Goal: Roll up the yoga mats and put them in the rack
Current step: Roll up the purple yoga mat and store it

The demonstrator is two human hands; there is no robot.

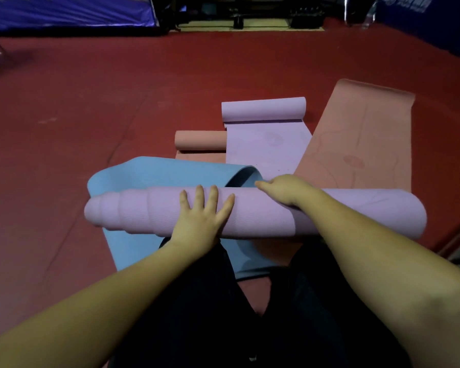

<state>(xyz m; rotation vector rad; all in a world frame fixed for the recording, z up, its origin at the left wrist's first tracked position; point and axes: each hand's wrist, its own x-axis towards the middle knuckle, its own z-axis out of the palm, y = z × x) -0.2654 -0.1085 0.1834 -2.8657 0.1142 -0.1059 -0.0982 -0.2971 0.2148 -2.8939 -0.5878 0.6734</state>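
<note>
Pressing flat on rolled lilac foam yoga mat (250, 213): left hand (201, 216), fingers spread; right hand (286, 188) curled over its far edge. Beneath roll: one blue mat (154, 173). Beyond: two salmon mats (356, 144) (199, 140), one second lilac mat (266, 134), all on red floor (91, 102).

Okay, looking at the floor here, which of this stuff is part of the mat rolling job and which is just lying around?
Part of the job:
purple roll, with the left hand flat on it and the right hand on its top
blue mat
second purple mat, half rolled
pink mat, flat
pink roll

Just lying about:
blue banner
dark equipment at the far wall

No rack is clearly in view.
</note>
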